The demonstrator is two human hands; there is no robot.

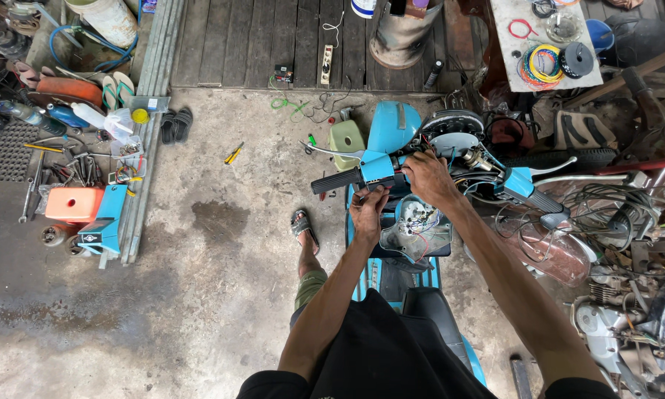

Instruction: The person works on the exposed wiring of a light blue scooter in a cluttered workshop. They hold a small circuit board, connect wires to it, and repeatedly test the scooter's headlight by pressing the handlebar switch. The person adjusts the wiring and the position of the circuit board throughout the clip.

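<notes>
Over on the concrete lies a yellow screwdriver (233, 154). The left hand (368, 212) reaches up under the blue handlebar housing (380, 168) beside the black grip (337, 181), fingers curled against it (whether they pinch anything, I cannot tell). The right hand (428, 177) clasps the bar's middle, fingers wrapped tight.

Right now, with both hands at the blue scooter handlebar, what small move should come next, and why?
Probably steady the handlebar housing with the left hand while the right hand works at its centre. The headset lies open with loose wires exposed just below, so a slip or twist might tug them. What the fingers grip is hidden.
</notes>
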